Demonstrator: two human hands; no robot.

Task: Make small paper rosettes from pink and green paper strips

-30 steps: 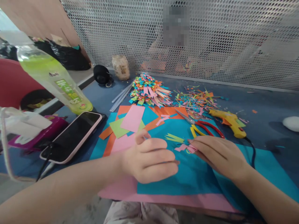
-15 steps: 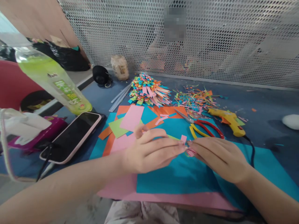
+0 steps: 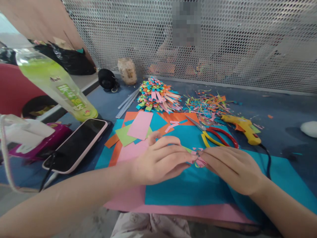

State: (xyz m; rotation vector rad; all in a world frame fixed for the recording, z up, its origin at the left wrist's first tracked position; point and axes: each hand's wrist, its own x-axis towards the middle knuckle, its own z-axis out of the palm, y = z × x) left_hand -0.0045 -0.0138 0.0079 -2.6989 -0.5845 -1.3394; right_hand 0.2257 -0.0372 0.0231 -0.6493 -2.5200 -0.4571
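Note:
My left hand [image 3: 163, 158] and my right hand [image 3: 230, 167] meet fingertip to fingertip above a blue paper sheet [image 3: 185, 191]. Both are closed in a pinch on a small bundle of paper strips [image 3: 201, 162], mostly pink with some green; the fingers hide much of it. A green strip [image 3: 187, 149] sticks out by the left fingertips. Just beyond my hands lie scissors [image 3: 218, 134] with red and yellow handles, their blades pointing to the back left. Cut pink paper [image 3: 140, 125] and green paper [image 3: 123, 136] lie behind my left hand.
Behind the sheets stands a fringed paper cone [image 3: 158, 96]. A pile of paper scraps [image 3: 208, 106] and a yellow glue gun [image 3: 244, 128] with a cord are to its right. Clear glue sticks [image 3: 127, 104], a phone [image 3: 76, 145] and a drink bottle [image 3: 59, 86] are left. A perforated metal panel [image 3: 223, 43] stands behind.
The pink strip end that stood up between my fingertips is now folded down into the bundle. Both hands stay almost in place, the left fingers slightly shifted.

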